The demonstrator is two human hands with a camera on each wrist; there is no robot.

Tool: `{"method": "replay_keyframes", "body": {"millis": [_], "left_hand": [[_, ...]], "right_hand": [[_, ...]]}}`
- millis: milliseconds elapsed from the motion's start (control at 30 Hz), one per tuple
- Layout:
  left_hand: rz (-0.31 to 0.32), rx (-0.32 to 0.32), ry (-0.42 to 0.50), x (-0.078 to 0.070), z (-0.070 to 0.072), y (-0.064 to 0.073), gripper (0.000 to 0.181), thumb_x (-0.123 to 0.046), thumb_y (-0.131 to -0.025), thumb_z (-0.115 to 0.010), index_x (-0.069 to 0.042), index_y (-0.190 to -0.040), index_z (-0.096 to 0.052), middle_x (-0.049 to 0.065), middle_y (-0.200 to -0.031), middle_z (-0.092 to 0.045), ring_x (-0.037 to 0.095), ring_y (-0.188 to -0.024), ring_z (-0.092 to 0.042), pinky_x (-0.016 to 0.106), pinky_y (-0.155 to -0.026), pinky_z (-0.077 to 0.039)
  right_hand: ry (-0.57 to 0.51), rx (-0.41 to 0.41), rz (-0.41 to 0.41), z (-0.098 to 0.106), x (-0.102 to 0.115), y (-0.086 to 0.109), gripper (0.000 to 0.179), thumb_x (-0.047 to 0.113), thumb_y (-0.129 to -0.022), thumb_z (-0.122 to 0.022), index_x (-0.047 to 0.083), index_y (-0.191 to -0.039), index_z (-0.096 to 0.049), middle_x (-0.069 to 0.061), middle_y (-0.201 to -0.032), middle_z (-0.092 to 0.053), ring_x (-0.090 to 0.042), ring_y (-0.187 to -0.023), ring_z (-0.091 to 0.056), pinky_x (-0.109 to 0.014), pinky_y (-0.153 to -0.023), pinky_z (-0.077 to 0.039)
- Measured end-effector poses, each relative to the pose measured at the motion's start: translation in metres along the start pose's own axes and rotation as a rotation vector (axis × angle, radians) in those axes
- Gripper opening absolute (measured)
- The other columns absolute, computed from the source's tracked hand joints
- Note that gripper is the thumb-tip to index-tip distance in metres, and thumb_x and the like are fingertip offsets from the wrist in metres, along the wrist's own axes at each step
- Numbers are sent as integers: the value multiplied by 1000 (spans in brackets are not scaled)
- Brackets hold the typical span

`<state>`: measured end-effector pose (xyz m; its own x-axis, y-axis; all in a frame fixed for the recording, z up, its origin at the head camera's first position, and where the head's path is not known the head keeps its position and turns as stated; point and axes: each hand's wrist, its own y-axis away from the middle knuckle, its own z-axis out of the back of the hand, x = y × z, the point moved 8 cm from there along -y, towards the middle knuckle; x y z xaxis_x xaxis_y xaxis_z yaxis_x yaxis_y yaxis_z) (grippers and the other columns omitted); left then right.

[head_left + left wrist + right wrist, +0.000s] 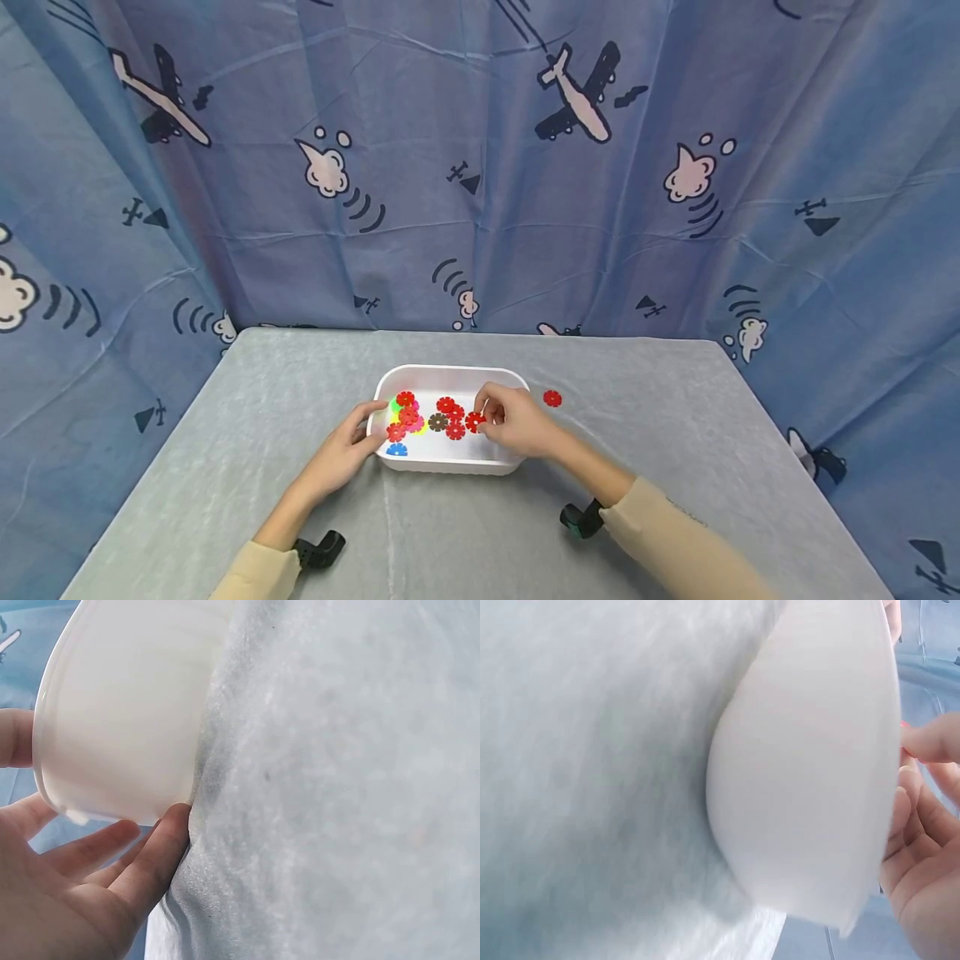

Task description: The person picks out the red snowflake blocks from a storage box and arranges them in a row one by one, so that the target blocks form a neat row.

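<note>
A white plastic tray (450, 465) holds several notched plastic building discs. Inside its right part, my right hand (517, 423) pinches a red notched disc (473, 422) between thumb and fingertips; only a sliver of red shows in the right wrist view. More red discs (454, 432) and a dark brown disc (438, 422) lie in the middle. At the left end is a mixed cluster of red, pink, yellow and green discs (408, 416), with a blue disc (397, 449) in front. My left hand (341, 454) grips the tray's left end, some fingers over the rim, others against the outer wall.
A single red disc (552, 398) lies on the grey cloth-covered table (630, 400), just right of the tray. Behind and beside the table hangs a blue curtain (420, 167) printed with planes. Black wrist devices (321, 550) sit on both wrists.
</note>
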<state>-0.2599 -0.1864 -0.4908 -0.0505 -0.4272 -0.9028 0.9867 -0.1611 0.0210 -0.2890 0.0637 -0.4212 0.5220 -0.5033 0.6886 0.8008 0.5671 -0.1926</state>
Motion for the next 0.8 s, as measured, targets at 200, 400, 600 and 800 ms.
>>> {"method": "replay_keyframes", "body": {"millis": [200, 400, 600, 800], "left_hand": [[-4, -2, 0, 0, 0, 0, 46, -17, -104, -58, -12, -148, -46, 22, -154, -42, 42, -132, -53, 56, -106, -44], [-12, 2, 7, 0, 1, -1, 47, -18, -104, -58, -12, -149, -46, 22, -155, -41, 44, -134, -50, 57, -108, -43], [-14, 2, 11, 0, 0, -1, 47, -18, -103, -59, -11, -148, -46, 22, -154, -43, 43, -133, -51, 56, -108, -43], [-9, -1, 10, 1, 1, 0, 47, -18, -103, -59, -11, -148, -47, 22, -153, -44, 42, -132, -54, 56, -107, -43]], "right_hand": [[-12, -33, -42, 19, -8, 12, 19, -1, -86, -73, 11, -96, -62, 5, -77, -57, -14, -72, -53, -27, -64, -46], [-37, -90, -64, 41, -19, 20, 18, -1, -87, -71, 9, -98, -63, 2, -79, -57, -16, -72, -53, -27, -63, -46], [-64, -167, -123, 61, -40, 28, 19, -2, -87, -71, 8, -101, -64, -1, -83, -60, -19, -74, -54, -27, -63, -46], [-87, -248, -188, 78, -64, 38, 18, 0, -88, -71, 5, -104, -64, -5, -83, -61, -21, -76, -55, -27, -65, -47]]}}
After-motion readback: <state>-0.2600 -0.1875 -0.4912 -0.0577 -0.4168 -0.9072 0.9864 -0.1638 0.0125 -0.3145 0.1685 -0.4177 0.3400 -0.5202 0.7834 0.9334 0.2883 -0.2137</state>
